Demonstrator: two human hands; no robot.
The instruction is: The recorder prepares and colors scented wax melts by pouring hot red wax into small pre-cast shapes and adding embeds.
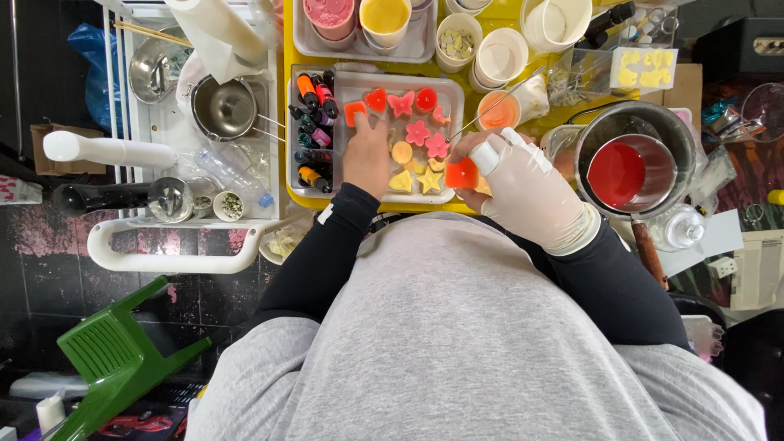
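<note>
On the yellow table: a clear tray (454, 98) full of small wax shapes is the landmark; all places are told from it
Left hand (366, 155): bare; it lies flat on the tray, fingers a little apart, tips touching an orange piece (354, 112) at the tray's far left; it grips nothing
Right hand (523, 189): in a pale glove, at the tray's near right corner; fingers closed on a red-orange block (461, 174)
Block: looks small and light; likely hard but smooth and a bit slippery; best pinched on its flat sides, gently, since an edge may chip
In the tray: red heart (376, 100), pink flowers (417, 132), yellow stars (429, 181)
Left of the tray: little dye bottles (314, 131); further left, a steel pot (223, 107)
Right of the tray: a pot of red liquid (629, 167)
Beyond the tray: cups (501, 55), pink and yellow
</note>
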